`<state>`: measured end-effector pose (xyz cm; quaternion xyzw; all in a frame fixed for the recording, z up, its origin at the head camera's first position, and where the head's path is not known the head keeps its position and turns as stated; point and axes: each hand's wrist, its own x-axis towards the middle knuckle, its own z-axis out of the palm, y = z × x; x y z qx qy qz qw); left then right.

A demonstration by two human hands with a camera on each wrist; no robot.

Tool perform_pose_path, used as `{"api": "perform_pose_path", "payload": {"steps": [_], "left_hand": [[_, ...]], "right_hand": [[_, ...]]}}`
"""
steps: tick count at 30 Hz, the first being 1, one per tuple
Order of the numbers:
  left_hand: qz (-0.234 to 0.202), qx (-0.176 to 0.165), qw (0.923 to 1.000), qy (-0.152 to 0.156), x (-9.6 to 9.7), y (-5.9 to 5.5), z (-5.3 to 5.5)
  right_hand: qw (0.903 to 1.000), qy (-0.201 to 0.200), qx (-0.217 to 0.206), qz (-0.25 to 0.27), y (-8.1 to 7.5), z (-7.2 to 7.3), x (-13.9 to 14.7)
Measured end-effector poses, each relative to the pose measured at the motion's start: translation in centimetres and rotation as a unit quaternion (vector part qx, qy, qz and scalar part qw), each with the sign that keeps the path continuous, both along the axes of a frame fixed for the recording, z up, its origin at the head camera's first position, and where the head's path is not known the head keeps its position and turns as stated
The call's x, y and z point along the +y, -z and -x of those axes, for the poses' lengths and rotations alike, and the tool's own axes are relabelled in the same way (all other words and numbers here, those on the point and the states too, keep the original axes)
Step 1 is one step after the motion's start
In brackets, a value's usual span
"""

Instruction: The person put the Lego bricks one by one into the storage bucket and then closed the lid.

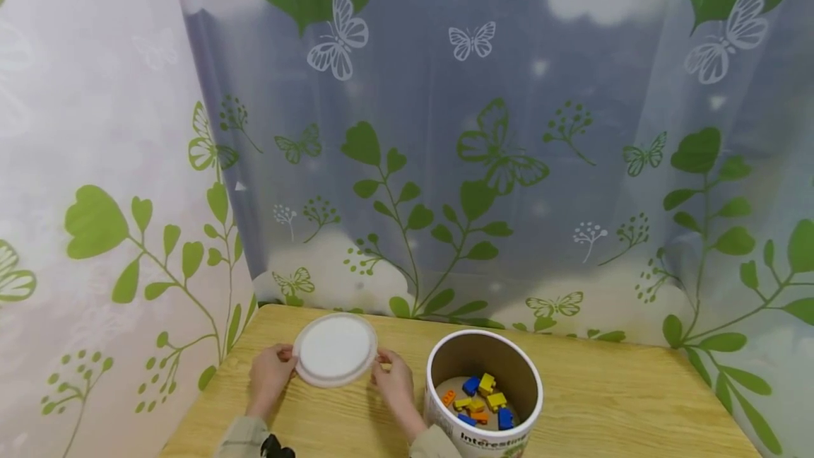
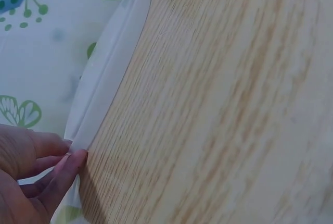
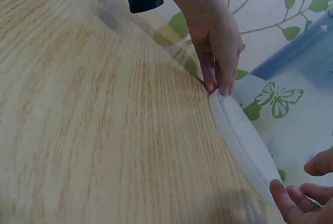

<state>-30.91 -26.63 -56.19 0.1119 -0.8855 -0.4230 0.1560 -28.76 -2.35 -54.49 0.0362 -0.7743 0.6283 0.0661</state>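
A round white plastic lid [image 1: 337, 350] lies at the back left of the wooden table, its translucent rim around a whiter disc. At the lid's left edge, my left hand [image 1: 270, 377] pinches the rim between thumb and fingers, as the left wrist view shows up close [image 2: 39, 174]. My right hand [image 1: 394, 382] is at the opposite edge; in the right wrist view its fingers [image 3: 283, 195] are spread, one fingertip right at the rim. To the right of that hand stands a white cardboard tub [image 1: 536, 401], its top uncovered, with several toy building bricks [image 1: 496, 401] inside.
The bricks in the tub are blue, yellow and orange. A patterned curtain [image 1: 413, 161] with leaves and butterflies hangs behind the wooden table [image 1: 610, 387] and along its left side. A black strap device [image 1: 277, 447] sits on the left wrist.
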Motion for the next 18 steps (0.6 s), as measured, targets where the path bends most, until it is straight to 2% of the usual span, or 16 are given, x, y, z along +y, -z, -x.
{"api": "perform_pose_path", "payload": {"steps": [7, 10, 14, 18], "left_hand": [[-0.010, -0.014, 0.9998, 0.004, 0.0, -0.2, -0.8], [0.003, -0.014, 0.9999, 0.009, 0.1, -0.4, -1.2], [0.027, -0.016, 0.9994, 0.013, 0.2, -0.5, -1.8], [0.025, -0.027, 0.9992, 0.015, 0.2, -0.5, -2.4]], "right_hand": [[0.9995, 0.016, -0.016, -0.021, 0.8, 0.1, 0.2], [0.9991, 0.026, -0.017, -0.029, 0.8, 0.0, 0.3], [0.9950, 0.054, -0.011, -0.084, 1.0, -0.1, 0.5], [0.9855, 0.083, 0.005, -0.148, 1.2, -0.1, 0.7]]}}
